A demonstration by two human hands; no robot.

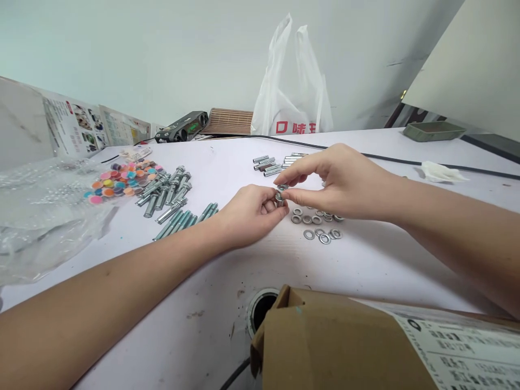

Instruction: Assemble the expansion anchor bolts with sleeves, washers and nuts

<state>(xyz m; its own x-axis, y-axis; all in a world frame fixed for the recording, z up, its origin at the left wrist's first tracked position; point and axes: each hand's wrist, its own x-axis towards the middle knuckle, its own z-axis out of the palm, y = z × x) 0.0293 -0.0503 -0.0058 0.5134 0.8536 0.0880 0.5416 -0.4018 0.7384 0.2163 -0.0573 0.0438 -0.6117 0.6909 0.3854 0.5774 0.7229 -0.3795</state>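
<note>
My left hand (254, 214) is closed around an expansion anchor bolt (279, 200), held upright with its top end showing above the fingers. At that top end, the thumb and fingertips of my right hand (339, 179) pinch a small metal nut (281, 187). Loose washers (317, 220) lie on the table just under my right hand. Beyond both hands are short metal sleeves (266, 164). Threaded studs (187, 221) lie beside my left forearm, with a heap of assembled anchor bolts (168, 189) behind them.
Colourful round discs (122, 180) and a crumpled clear plastic sheet (49, 216) cover the left side. A cardboard box (337, 341) stands in front, beside a cable hole (262, 311). A white carrier bag (292, 92), black cable (377, 157) and green tray (434, 130) are at the back.
</note>
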